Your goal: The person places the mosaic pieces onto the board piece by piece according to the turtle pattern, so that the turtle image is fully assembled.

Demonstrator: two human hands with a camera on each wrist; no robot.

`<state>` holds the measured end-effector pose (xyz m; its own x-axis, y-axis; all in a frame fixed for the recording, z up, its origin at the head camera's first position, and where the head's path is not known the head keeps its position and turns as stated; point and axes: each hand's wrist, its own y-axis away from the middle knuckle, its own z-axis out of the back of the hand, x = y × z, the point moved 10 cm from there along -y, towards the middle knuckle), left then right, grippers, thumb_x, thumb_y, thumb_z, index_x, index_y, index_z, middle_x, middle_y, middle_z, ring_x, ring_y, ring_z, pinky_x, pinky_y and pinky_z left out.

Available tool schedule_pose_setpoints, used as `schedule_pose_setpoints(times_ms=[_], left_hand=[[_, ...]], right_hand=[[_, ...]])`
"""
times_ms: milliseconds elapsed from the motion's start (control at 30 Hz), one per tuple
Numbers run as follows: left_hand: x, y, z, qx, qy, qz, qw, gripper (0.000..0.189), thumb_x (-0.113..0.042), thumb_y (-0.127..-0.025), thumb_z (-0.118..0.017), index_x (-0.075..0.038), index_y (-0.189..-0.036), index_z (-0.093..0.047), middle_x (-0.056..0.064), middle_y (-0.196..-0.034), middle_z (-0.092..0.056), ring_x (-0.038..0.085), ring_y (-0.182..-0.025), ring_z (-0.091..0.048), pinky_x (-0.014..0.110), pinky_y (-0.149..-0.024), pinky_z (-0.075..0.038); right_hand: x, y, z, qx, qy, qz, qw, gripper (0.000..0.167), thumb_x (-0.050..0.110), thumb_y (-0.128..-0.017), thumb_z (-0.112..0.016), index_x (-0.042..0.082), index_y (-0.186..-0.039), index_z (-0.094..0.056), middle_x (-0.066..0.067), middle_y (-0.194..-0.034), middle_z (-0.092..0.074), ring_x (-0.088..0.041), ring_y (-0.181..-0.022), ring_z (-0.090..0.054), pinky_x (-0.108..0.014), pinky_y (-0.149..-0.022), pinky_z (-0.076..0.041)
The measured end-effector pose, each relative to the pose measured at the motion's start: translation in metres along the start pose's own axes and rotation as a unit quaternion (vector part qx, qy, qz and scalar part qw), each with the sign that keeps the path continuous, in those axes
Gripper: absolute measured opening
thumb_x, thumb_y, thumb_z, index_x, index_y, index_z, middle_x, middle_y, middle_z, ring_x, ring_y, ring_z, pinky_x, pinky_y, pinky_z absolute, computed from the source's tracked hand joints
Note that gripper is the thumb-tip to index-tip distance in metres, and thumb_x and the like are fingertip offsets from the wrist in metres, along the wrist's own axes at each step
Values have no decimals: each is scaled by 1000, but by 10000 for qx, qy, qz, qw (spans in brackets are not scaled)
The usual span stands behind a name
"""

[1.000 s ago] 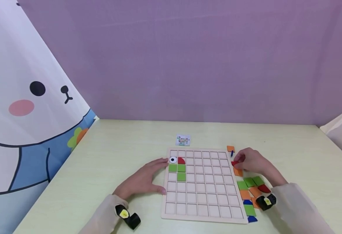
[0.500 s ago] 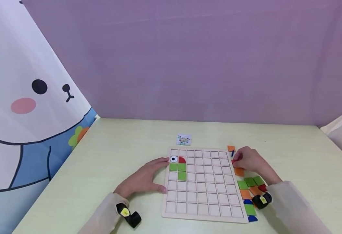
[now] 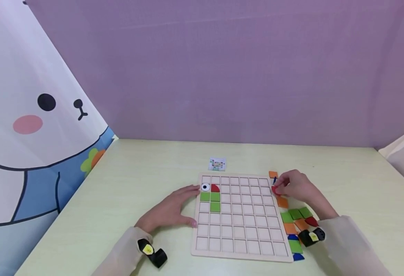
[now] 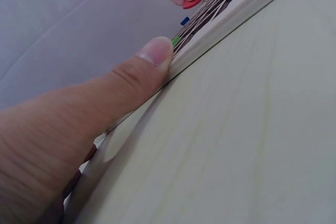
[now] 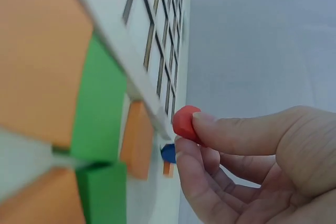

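Observation:
A wooden grid board lies flat on the table. My left hand rests at its left side, fingertips and thumb apart and touching the edge; in the left wrist view the thumb presses the board's side. Beyond the right edge, my right hand pinches a red tile between thumb and fingers, raised off the table in the right wrist view. On the board's upper left sit an eye tile, a red quarter-round tile and a few green square tiles.
Loose green, orange and blue tiles lie along the board's right side. Further up are another orange tile and a small blue piece. A printed card lies behind the board.
My right hand has taken hold of the red tile beside the board and lifted it slightly. The left hand keeps its place at the edge.

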<state>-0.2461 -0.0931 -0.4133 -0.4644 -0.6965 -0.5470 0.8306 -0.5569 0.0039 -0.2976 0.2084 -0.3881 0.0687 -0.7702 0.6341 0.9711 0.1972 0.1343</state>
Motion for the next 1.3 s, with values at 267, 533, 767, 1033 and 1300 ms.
schedule_pose_setpoints(times_ms=[267, 533, 767, 1033, 1300], left_hand=[[0, -1, 0, -48, -29, -105, 9999, 96, -57, -68, -76, -12, -145, -40, 1, -155, -31, 27, -145, -24, 49, -117, -23], [2, -3, -3, -41, -85, -78, 9999, 96, -59, -69, -75, -13, -145, -40, 0, -155, -31, 27, -145, -24, 49, -117, -24], [1, -3, -2, -60, -82, -60, 9999, 95, -57, -69, -76, -11, -145, -41, 1, -155, -32, 28, -145, -24, 49, -117, -24], [1, -3, -3, -46, -61, -54, 10000, 96, -57, -68, -76, -12, -145, -41, 1, -155, -32, 28, -145, -24, 49, -117, -23], [3, -3, -3, -38, -74, -33, 10000, 96, -58, -69, -76, -12, -145, -40, 1, -155, -31, 27, -145, -24, 50, -117, -23]], right_hand=[[9, 1, -14, 145, -261, 31, 9995, 9, 5, -84, -68, 1, -91, -69, -8, -85, -61, -19, -76, -52, -26, -61, -48], [29, 6, -30, 394, -620, 393, 9965, 10, 2, -83, -67, 0, -92, -71, -8, -89, -64, -19, -78, -53, -26, -60, -50], [36, 7, -50, 592, -1161, 425, 9906, 11, 1, -83, -67, -1, -93, -71, -8, -87, -64, -18, -75, -54, -25, -61, -51], [49, 10, -75, 1060, -1819, 529, 9762, 14, 2, -81, -66, -2, -95, -69, -8, -90, -64, -16, -75, -58, -26, -65, -55], [79, 18, -86, 1204, -1763, 959, 9722, 12, 0, -80, -66, -2, -92, -71, -5, -83, -65, -15, -74, -55, -25, -61, -51]])
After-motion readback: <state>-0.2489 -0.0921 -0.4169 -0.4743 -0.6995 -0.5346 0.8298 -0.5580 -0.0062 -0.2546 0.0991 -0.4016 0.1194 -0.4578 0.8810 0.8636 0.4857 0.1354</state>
